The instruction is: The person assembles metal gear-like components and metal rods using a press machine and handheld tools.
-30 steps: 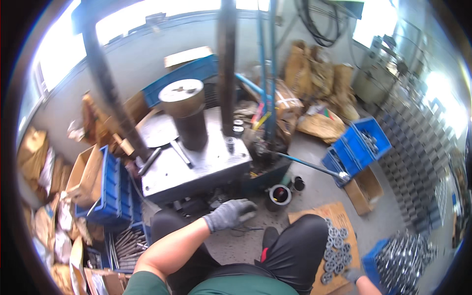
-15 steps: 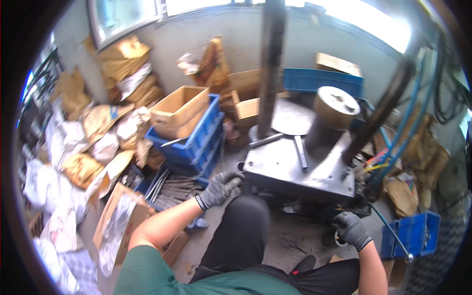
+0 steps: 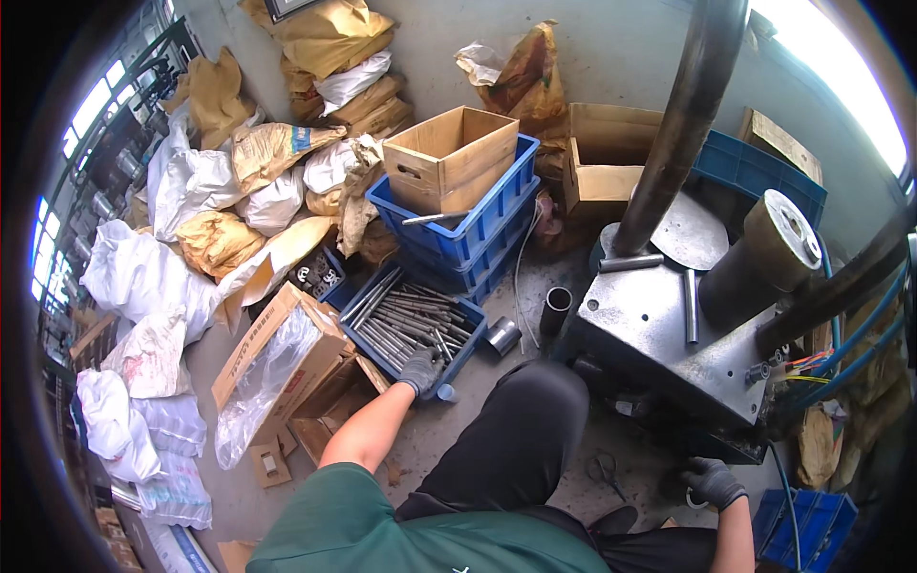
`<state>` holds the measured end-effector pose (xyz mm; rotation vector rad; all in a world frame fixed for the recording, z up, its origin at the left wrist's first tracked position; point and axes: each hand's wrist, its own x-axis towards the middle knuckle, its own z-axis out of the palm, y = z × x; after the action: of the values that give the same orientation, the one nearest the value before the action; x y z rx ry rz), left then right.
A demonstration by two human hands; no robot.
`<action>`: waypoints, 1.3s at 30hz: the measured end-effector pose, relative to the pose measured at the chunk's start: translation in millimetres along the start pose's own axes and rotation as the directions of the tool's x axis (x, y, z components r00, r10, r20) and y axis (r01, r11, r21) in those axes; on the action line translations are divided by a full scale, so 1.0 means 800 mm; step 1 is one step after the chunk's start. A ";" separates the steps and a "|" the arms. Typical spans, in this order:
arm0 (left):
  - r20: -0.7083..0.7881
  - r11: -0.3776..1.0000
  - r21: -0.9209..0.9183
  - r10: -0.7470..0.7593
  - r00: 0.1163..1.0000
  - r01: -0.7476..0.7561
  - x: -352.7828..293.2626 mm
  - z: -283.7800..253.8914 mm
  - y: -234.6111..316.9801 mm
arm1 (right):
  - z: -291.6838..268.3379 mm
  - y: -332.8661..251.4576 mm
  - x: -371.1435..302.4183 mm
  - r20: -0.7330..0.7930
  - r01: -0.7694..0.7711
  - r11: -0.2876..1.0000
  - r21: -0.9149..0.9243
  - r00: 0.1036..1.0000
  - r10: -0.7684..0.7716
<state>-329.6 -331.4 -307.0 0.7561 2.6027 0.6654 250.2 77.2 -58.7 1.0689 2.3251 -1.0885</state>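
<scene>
Head cam: left hand at rods mid-frame, bin still loaded; right hand lower right, can't tell either grip.

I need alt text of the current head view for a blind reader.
A person's gloved left hand is at a blue bin of metal rods; the gloved right hand is near a metal-topped machine at right. Sacks are piled upper left.

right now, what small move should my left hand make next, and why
Probably close the left hand on one of the metal rods: it is at the near edge of the blue plastic crate, with rods right by it, and the right hand is well away. Whether the left hand holds one, I cannot tell.
</scene>
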 end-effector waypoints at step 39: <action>0.205 -0.072 -0.978 -0.472 0.857 0.194 0.003 0.011 0.117 | -0.006 0.016 -0.076 -0.210 -0.064 0.994 0.089 0.974 0.082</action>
<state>-289.3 -257.1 -265.8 -0.5164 1.4585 2.0909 299.4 57.0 -26.6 1.3517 2.3989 -1.0977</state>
